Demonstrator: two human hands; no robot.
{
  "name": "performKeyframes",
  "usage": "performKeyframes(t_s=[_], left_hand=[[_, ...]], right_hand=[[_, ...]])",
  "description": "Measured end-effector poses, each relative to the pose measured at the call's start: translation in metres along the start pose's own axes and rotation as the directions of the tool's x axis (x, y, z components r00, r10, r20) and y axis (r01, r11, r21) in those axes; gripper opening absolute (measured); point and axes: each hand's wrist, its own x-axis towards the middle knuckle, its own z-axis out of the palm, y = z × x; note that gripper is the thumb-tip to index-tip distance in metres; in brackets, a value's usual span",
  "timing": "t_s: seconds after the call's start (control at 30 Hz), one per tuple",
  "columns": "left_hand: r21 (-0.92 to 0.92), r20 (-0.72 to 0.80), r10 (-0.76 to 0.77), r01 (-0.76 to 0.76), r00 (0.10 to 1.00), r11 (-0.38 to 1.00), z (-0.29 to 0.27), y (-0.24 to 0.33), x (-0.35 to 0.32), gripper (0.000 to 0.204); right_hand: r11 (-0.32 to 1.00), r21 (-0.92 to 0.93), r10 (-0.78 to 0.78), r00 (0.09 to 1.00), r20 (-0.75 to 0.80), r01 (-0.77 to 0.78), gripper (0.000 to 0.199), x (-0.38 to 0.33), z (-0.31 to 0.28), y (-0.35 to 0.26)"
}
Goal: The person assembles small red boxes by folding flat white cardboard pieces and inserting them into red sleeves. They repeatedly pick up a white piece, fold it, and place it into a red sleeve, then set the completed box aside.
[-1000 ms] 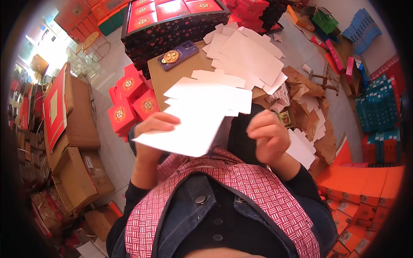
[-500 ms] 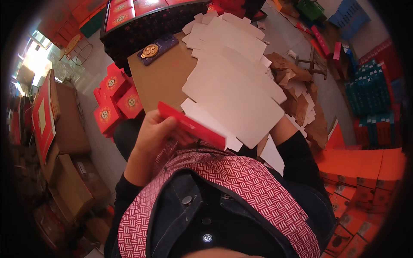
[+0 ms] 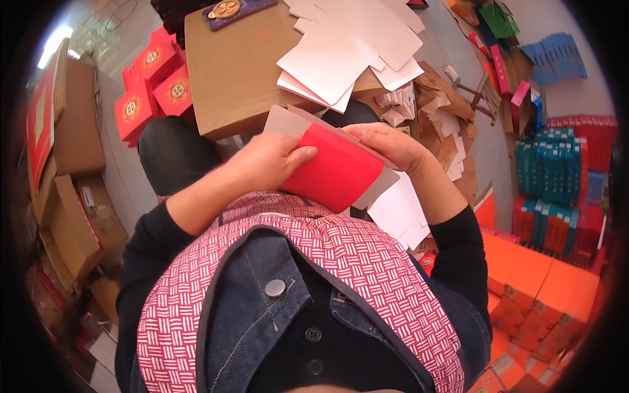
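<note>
Above my lap I hold a partly folded carton (image 3: 331,171), red on one face with grey-white flaps at its ends. My left hand (image 3: 275,159) grips its left side, thumb lying over the red face and the other fingers hidden beneath. At the far right edge my right hand (image 3: 388,145) pinches a pale flap, its fingertips partly behind the board. Just beyond lies a stack of white flat carton blanks (image 3: 350,49) on a brown cardboard box (image 3: 226,78). Finished-looking red boxes (image 3: 175,90) with round gold emblems are piled left of it.
A dark blue case with a gold emblem (image 3: 227,9) sits on the cardboard box. Crumpled brown paper (image 3: 445,108) lies right of it. Orange boxes (image 3: 527,275) are stacked at the near right, teal boxes (image 3: 549,164) beyond. An open carton (image 3: 69,232) stands at left.
My right hand has come out from under the white blanks and now holds the red carton too. The carton has turned and opened out, red face up. The view has tilted down.
</note>
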Motion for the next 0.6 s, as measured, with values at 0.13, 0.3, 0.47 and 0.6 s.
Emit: performKeyframes(t_s=[0.13, 0.3, 0.47, 0.6], left_hand=[[0.287, -0.198, 0.222, -0.160, 0.955, 0.944, 0.003, -0.005, -0.002, 0.033], [-0.149, -0.346, 0.177, -0.240, 0.922, 0.959, 0.032, -0.018, 0.004, 0.042], [-0.207, -0.280, 0.220, -0.283, 0.934, 0.936, 0.043, -0.023, 0.012, 0.054], [-0.151, -0.253, 0.331, -0.375, 0.909, 0.914, 0.047, -0.019, 0.013, 0.057]], right_hand=[[0.998, -0.054, 0.017, 1.000, 0.011, -0.016, 0.048, -0.002, 0.010, -0.008], [0.992, -0.108, 0.063, 0.998, -0.030, -0.066, 0.040, -0.002, 0.016, -0.020], [0.970, -0.236, 0.031, 0.995, -0.093, -0.053, 0.045, -0.006, 0.018, -0.014], [0.901, -0.434, -0.071, 0.985, -0.159, -0.005, 0.050, -0.011, 0.017, -0.016]])
